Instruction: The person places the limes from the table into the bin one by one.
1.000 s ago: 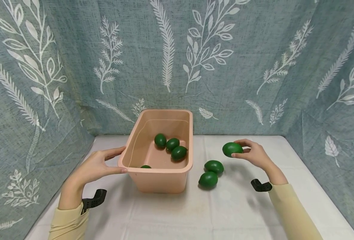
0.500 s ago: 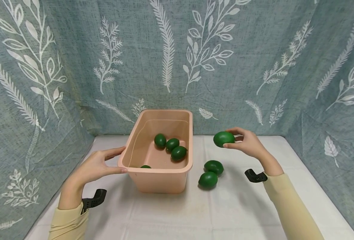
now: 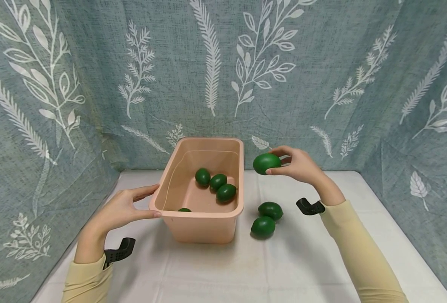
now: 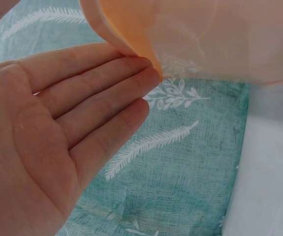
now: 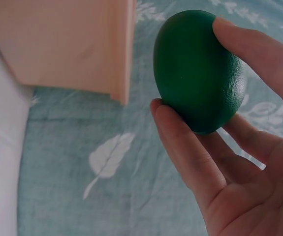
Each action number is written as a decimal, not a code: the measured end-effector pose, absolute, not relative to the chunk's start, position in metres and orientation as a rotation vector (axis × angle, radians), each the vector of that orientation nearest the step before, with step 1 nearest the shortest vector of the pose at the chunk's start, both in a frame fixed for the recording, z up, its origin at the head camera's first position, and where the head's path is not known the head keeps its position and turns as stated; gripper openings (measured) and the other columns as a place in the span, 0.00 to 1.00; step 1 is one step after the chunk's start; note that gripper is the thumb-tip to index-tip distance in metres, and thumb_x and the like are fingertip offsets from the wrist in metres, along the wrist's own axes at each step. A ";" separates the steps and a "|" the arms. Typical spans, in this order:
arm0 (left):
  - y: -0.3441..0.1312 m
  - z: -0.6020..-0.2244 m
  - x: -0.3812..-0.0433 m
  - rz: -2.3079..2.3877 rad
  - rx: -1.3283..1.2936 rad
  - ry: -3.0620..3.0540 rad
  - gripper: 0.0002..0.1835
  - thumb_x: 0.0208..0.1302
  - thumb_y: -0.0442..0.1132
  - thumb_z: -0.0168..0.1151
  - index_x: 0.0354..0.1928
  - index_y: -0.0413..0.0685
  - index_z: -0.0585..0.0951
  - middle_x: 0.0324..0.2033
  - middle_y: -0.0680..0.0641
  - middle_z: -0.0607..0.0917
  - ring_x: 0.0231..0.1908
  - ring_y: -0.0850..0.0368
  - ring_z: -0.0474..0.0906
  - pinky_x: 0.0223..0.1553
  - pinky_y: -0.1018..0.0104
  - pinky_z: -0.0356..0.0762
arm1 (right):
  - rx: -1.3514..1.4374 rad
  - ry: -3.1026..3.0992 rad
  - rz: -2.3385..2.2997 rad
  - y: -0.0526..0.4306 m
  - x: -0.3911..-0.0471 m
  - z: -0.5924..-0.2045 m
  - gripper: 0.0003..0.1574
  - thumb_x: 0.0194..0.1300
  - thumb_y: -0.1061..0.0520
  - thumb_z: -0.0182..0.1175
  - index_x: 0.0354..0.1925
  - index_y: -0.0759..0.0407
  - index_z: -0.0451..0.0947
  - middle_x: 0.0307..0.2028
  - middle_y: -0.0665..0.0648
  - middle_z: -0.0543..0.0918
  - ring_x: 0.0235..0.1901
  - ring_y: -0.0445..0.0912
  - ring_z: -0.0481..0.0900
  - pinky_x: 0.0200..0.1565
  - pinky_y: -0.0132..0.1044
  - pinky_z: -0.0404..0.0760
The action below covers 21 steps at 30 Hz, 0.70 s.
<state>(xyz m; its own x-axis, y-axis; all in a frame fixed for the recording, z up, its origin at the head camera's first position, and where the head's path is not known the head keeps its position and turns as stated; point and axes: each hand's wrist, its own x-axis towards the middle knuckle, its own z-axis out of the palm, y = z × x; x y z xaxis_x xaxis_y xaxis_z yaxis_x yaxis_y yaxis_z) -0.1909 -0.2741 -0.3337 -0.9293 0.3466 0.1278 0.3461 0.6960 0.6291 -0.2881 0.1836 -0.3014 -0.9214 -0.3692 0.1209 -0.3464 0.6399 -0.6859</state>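
Observation:
My right hand (image 3: 297, 165) holds a green lime (image 3: 266, 163) up above the table, to the right of a pink plastic bin (image 3: 200, 227). In the right wrist view, the thumb (image 5: 259, 49) presses one side of the lime and the fingertips press the other. My left hand (image 3: 119, 212) touches the bin's near left corner, fingers along the left rim and thumb at the front. Its fingers (image 4: 97, 93) look nearly straight in the left wrist view. Several limes (image 3: 218, 182) lie inside the bin, one mostly hidden behind the front rim.
Two more limes, one farther back (image 3: 270, 211) and one nearer (image 3: 263, 227), lie on the white tablecloth (image 3: 215, 273) right of the bin. A blue-green leaf-patterned curtain (image 3: 162, 75) hangs behind the table and along both sides.
My right hand has moved left and upward with the lime, closer to the bin. The left hand, the bin and the other limes stay where they were.

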 end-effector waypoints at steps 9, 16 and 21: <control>-0.274 -0.334 -0.191 1.080 0.602 2.885 0.41 0.52 0.54 0.71 0.66 0.47 0.70 0.62 0.44 0.74 0.63 0.40 0.68 0.59 0.41 0.70 | -0.716 2.781 -1.143 0.155 -0.292 -0.281 0.40 0.49 0.39 0.72 0.59 0.48 0.73 0.53 0.54 0.77 0.49 0.51 0.81 0.45 0.43 0.83; -0.274 -0.335 -0.191 1.085 0.605 2.882 0.41 0.52 0.54 0.71 0.66 0.47 0.70 0.62 0.44 0.74 0.63 0.39 0.68 0.59 0.41 0.70 | -0.758 2.724 -1.130 0.134 -0.298 -0.273 0.37 0.49 0.38 0.71 0.57 0.46 0.74 0.51 0.52 0.78 0.47 0.48 0.82 0.42 0.40 0.83; -0.274 -0.334 -0.191 1.079 0.597 2.892 0.41 0.51 0.55 0.71 0.66 0.48 0.71 0.62 0.46 0.75 0.64 0.41 0.68 0.59 0.42 0.70 | -0.797 2.706 -1.106 0.119 -0.300 -0.266 0.38 0.51 0.40 0.71 0.58 0.47 0.73 0.51 0.52 0.78 0.46 0.48 0.82 0.44 0.41 0.83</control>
<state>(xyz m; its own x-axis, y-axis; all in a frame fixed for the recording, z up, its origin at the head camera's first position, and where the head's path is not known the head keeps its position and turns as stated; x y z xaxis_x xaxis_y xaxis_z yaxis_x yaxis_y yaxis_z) -0.1906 -0.2740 -0.3345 -0.9278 0.3487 0.1328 0.3504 0.6924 0.6307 -0.2995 0.1192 -0.2664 -0.8560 -0.5088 0.0920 -0.4277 0.5967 -0.6790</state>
